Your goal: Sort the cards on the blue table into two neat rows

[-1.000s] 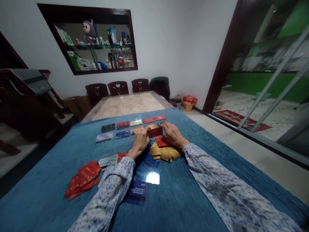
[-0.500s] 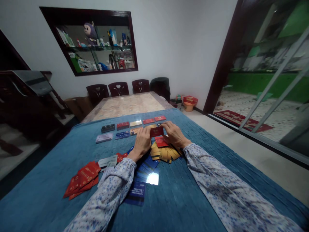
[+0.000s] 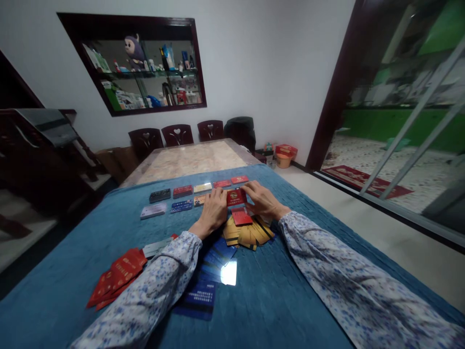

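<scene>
A dark red card (image 3: 236,197), perhaps a small stack, is pinched at its two sides between my left hand (image 3: 214,211) and my right hand (image 3: 262,199), tilted so its printed face shows. Just below it a brighter red card (image 3: 241,216) lies over fanned yellow cards (image 3: 250,232). Blue cards (image 3: 221,252) spread out under and beside my left wrist. To the left are a fan of red-orange cards (image 3: 118,276) and a pale card (image 3: 156,247), partly covered by my left sleeve. Behind my hands, neat card stacks stand in two rows, among them a black stack (image 3: 160,195).
A blue cloth (image 3: 283,291) covers the near table, while the marble-look tabletop (image 3: 192,157) shows beyond. Dark wooden chairs (image 3: 177,134) line the far end. In the back row lie red stacks (image 3: 182,191); a lilac stack (image 3: 153,210) and a blue stack (image 3: 181,206) sit in front.
The dark red card has tipped so more of its face shows. Both hands remain at its sides. My left forearm has shifted slightly left and down, and the view has moved a little.
</scene>
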Demonstrator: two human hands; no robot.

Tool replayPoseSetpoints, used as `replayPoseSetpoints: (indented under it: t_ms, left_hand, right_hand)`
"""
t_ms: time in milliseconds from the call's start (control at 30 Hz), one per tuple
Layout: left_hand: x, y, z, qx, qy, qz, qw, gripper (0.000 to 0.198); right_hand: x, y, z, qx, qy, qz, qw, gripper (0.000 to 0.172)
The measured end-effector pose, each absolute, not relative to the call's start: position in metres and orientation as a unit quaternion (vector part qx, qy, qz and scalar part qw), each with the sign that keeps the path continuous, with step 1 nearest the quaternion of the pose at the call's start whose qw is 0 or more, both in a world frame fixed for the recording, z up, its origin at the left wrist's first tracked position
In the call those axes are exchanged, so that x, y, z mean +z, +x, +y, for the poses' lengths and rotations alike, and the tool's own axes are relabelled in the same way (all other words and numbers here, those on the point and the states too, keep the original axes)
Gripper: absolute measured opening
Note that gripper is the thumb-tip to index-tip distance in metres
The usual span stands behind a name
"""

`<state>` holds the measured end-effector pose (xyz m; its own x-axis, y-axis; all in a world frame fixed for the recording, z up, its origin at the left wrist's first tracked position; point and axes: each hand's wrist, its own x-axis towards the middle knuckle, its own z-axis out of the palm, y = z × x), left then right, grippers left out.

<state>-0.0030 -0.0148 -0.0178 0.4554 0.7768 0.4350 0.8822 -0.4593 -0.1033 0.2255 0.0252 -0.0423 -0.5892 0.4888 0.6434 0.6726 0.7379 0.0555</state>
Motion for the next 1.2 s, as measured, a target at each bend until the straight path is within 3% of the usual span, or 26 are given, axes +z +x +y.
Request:
replayPoseSetpoints:
  t_ms: [400,667,967,1200]
  left_hand:
    - [0.001,0.006,0.007,-0.128,-0.849,-0.495,0.134,0.04]
    - [0.003,0.009,0.034,-0.12,-0.855,-0.495,0.1,0.038]
    - [0.011,0.022,0.068,-0.076,-0.855,-0.506,0.086,0.038]
    - [0.008,0.032,0.095,-0.071,-0.855,-0.507,0.083,0.037]
  right_hand:
    - [-0.024,0.239,0.05,-0.13,-0.328,-0.899,0.261,0.052]
    - [-0.008,0.246,0.076,-0.117,-0.335,-0.916,0.187,0.037]
    - [-0.008,0.252,0.112,-0.075,-0.345,-0.918,0.178,0.024]
    - [-0.004,0.253,0.135,-0.053,-0.381,-0.91,0.155,0.031]
